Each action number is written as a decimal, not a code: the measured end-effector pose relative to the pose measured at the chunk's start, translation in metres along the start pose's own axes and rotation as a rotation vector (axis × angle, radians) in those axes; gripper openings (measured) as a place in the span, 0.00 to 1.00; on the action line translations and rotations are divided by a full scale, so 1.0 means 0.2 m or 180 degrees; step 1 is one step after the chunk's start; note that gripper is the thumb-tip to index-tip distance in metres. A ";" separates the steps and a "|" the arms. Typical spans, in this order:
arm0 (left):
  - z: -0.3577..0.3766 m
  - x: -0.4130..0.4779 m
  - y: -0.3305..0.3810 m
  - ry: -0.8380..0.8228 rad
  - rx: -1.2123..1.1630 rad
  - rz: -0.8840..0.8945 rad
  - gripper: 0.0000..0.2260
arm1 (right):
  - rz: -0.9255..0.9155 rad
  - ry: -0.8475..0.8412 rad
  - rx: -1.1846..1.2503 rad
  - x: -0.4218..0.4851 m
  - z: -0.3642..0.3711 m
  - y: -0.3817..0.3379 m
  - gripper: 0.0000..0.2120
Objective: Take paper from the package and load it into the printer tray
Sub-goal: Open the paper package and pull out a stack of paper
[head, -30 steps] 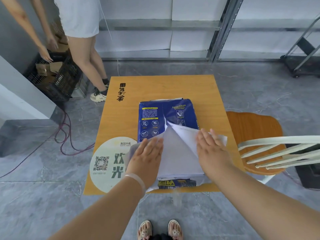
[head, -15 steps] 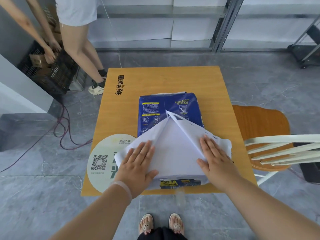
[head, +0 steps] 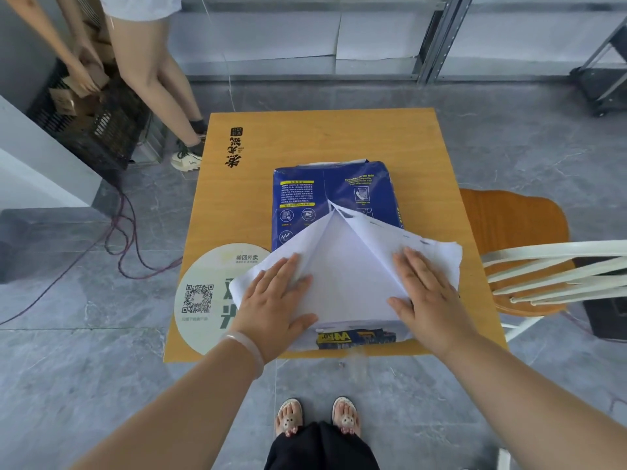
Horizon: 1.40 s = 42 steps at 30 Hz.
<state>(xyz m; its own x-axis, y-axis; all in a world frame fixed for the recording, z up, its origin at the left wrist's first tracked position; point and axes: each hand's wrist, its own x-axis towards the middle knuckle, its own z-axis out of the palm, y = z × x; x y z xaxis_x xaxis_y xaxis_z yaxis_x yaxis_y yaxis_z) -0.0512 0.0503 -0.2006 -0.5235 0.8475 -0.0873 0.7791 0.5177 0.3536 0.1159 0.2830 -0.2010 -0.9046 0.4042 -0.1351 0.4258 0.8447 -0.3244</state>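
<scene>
While both hands press flat on the opened wrapper, the blue rectangular package of printer paper (head: 330, 198) lies in the middle of the square orange wooden table (head: 417, 147), with its near end at the table's front edge. The white inner side of the wrapper is folded open into two flaps, a left flap (head: 271, 266) and a right flap (head: 431, 245), and between them the white top sheet of the paper stack (head: 349, 276) is visible in a triangle shape. The left hand (head: 276, 303) rests on the left flap with fingers stretched and spread, palm down, gripping nothing; a pale bangle (head: 247, 347) is on its wrist. The right hand (head: 427, 296) lies in the same open way on the right flap. A round white sticker with a QR code (head: 207, 300) is on the table just beside the package, partly under the left flap. To the right of the table stands a wooden chair with a white back (head: 515, 232). At far left another person (head: 146, 56) bends over a black crate (head: 95, 127) on the grey floor.
</scene>
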 end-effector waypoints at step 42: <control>-0.06 0.04 0.06 0.0102 -0.0710 -0.0021 0.07 | -0.0617 -0.0133 0.0545 0.05 -0.11 -0.09 0.07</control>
<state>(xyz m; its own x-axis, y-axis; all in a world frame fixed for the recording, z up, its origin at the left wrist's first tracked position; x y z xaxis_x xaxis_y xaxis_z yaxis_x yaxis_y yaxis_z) -0.0501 0.0617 -0.1865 -0.5419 0.8382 -0.0621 0.6818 0.4815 0.5507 0.1003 0.2788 -0.1761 -0.9705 0.2228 -0.0922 0.2386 0.8318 -0.5011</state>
